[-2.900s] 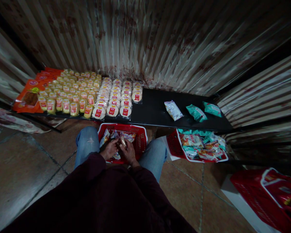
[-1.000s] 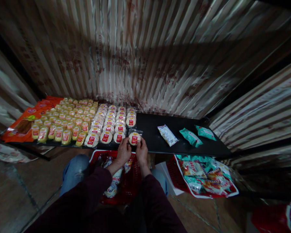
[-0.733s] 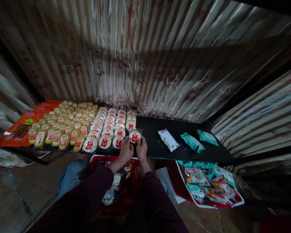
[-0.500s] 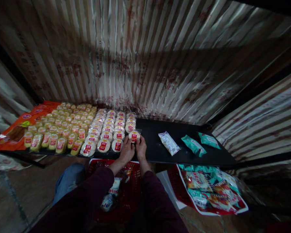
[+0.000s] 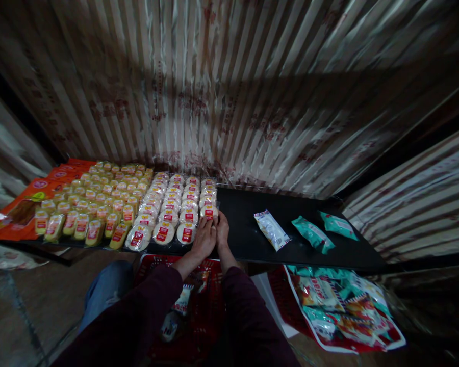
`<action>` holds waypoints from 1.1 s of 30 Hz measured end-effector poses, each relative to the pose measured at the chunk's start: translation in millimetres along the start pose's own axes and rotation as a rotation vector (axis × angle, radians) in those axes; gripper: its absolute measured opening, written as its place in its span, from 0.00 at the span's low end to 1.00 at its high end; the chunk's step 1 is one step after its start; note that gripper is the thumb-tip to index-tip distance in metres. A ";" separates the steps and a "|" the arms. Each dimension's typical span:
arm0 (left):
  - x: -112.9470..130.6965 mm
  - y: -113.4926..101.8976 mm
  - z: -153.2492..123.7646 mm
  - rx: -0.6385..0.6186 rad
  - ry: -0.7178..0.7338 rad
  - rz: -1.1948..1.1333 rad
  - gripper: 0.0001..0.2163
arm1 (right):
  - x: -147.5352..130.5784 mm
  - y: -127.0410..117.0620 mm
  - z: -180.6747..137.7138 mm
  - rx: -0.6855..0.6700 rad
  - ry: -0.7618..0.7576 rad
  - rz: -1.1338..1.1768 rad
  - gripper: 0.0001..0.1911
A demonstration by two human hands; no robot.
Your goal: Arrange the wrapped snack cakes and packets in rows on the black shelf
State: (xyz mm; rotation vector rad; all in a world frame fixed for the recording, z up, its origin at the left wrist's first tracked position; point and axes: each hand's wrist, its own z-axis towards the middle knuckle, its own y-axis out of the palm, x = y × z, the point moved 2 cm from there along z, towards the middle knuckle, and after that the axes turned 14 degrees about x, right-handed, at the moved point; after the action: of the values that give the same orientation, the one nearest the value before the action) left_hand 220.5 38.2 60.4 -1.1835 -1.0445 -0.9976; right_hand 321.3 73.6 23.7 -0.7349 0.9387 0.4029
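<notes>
A round white cake in clear wrap with a red label [image 5: 209, 212] lies at the front of the rightmost column of like cakes. My left hand [image 5: 204, 239] is closed at its near left edge, and my right hand [image 5: 222, 230] is closed at its right side. The fingertips of both hands meet at the wrapper and are partly hidden. Left of them, more wrapped round cakes [image 5: 163, 232] stand in overlapping columns on the black shelf [image 5: 237, 219].
Small yellow wrapped cakes [image 5: 95, 232] and orange packets [image 5: 21, 209] fill the shelf's left. A white packet [image 5: 271, 229] and teal packets [image 5: 312, 234] lie on the right. Below are a red basket [image 5: 214, 326] and a second basket [image 5: 286, 300] full of packets.
Both hands have moved the round cake slightly away from me, closer against the cakes behind it in its column. The view has shifted a little.
</notes>
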 end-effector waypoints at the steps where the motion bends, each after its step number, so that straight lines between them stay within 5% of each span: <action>1: 0.0 0.1 0.1 -0.009 0.006 0.023 0.18 | -0.1 0.5 0.1 0.002 -0.006 -0.027 0.21; 15: 3.4 3.1 -2.7 -0.117 0.235 0.460 0.24 | -7.5 -3.6 -1.8 -0.093 -0.065 -0.387 0.21; 25: -3.6 3.2 -4.5 -0.060 0.334 0.441 0.22 | 4.4 -2.4 -2.9 -0.035 -0.065 -0.273 0.22; 29: -8.8 -11.1 -26.9 -0.016 0.455 0.317 0.19 | -2.0 -18.3 -23.1 0.078 -0.049 -0.162 0.21; 33: -30.5 -40.6 -77.7 -0.055 0.547 0.188 0.22 | -17.0 -42.8 -76.9 0.101 -0.097 -0.018 0.18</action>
State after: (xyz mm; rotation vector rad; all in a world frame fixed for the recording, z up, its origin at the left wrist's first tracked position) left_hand 181.9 -41.9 33.8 -0.9515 -0.4677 -1.1196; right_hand 293.4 -11.6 25.6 -0.6263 0.8537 0.3694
